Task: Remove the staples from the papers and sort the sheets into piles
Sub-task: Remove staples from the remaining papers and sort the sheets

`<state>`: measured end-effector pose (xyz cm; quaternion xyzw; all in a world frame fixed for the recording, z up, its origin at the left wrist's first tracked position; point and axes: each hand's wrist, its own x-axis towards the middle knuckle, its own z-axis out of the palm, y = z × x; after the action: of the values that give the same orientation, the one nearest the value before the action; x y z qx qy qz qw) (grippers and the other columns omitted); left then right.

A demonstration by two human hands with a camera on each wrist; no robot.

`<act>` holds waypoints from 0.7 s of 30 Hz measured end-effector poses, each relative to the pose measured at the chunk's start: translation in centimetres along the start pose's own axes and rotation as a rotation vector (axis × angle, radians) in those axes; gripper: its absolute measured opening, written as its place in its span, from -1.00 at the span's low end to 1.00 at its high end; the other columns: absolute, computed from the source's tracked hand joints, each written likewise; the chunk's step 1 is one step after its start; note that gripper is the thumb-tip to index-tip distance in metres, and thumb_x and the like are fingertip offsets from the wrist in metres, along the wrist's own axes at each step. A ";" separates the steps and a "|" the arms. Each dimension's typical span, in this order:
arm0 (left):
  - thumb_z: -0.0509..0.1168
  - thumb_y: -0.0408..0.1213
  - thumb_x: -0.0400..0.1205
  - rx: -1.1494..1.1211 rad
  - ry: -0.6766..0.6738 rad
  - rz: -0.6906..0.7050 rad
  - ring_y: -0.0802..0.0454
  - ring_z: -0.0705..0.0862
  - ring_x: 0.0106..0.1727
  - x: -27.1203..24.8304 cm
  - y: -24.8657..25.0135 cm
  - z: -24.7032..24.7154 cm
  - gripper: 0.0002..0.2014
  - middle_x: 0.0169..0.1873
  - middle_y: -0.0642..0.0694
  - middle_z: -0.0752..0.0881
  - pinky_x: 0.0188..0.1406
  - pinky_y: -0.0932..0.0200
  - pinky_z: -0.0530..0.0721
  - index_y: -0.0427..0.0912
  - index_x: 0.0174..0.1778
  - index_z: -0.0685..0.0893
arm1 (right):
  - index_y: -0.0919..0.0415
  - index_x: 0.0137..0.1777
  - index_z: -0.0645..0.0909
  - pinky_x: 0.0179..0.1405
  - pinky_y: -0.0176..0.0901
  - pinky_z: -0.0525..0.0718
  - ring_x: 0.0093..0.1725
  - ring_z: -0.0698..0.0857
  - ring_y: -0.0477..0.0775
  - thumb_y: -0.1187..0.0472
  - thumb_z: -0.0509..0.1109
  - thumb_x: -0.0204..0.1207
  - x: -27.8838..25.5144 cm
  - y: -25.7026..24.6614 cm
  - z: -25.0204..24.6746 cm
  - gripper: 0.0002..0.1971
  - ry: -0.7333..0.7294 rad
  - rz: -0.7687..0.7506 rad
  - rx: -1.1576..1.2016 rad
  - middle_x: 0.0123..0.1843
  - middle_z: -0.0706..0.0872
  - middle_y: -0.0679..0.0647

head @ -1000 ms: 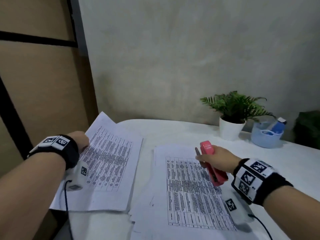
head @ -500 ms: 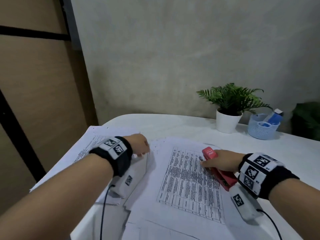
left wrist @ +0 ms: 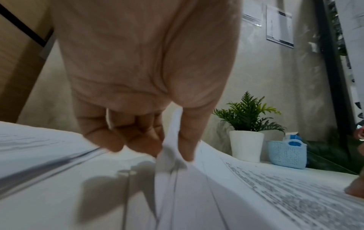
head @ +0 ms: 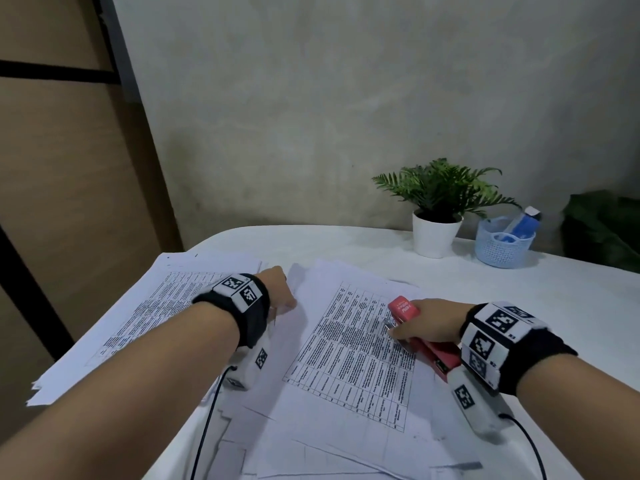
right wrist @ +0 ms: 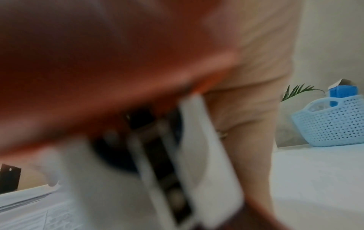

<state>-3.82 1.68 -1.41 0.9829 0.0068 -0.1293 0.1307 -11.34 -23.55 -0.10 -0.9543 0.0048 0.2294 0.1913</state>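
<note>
A printed sheet with a table (head: pixel 360 344) lies on top of the loose papers in the middle of the white table (head: pixel 554 306). My left hand (head: pixel 280 292) pinches the sheet's left edge (left wrist: pixel 171 140) between thumb and fingers, lifting it a little. A second pile of printed sheets (head: pixel 138 306) lies at the left, partly under my left forearm. My right hand (head: pixel 422 323) grips a red stapler (head: pixel 403 308) and rests on the right side of the printed sheet. In the right wrist view the stapler (right wrist: pixel 98 62) fills the frame as a blur.
A potted fern (head: pixel 438 216) and a pale blue basket (head: pixel 502 242) holding a blue box stand at the back right by the wall. More loose sheets (head: pixel 311 455) spread toward the near table edge. A brown panel stands at the left.
My left hand has left the left pile and moved right to the middle sheet's edge, which it now pinches. The right hand with the stapler has lowered onto the sheet.
</note>
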 end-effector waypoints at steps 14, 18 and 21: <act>0.17 -0.13 0.71 -0.229 -0.045 0.106 -0.06 0.68 -0.04 -1.4 0.4 -0.1 -0.63 0.05 -0.10 0.61 -0.14 0.16 0.73 -0.23 0.37 0.42 | 0.29 0.10 0.63 -0.16 -0.18 0.72 -0.28 0.73 0.09 -0.03 0.40 0.51 0.0 -0.4 0.0 -0.63 -0.121 -0.003 0.129 -0.15 0.81 0.14; 0.17 -0.28 0.68 -0.098 0.009 0.173 -0.03 0.63 -0.09 -1.4 0.5 -0.4 -0.67 0.09 -0.17 0.66 -0.17 0.24 0.62 -0.26 0.36 0.45 | 0.27 0.18 0.64 -0.14 -0.20 0.69 -0.21 0.71 0.10 -0.04 0.39 0.50 0.3 -0.8 -0.1 -0.59 -0.096 -0.013 0.055 -0.04 0.80 0.15; 0.09 -0.26 0.73 -0.383 0.080 0.143 0.04 0.64 -0.24 -1.2 -0.1 -0.5 -0.83 -0.11 -0.15 0.67 -0.33 0.33 0.65 -0.21 0.04 0.57 | 0.28 0.14 0.64 -0.14 -0.21 0.69 -0.22 0.72 0.11 -0.06 0.40 0.49 0.4 -0.5 -0.1 -0.59 -0.096 -0.006 0.058 -0.09 0.80 0.12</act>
<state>-4.81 1.96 -0.68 0.9425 -0.0332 -0.0769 0.3236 -10.84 -23.08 -0.01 -0.9363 -0.0008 0.2741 0.2195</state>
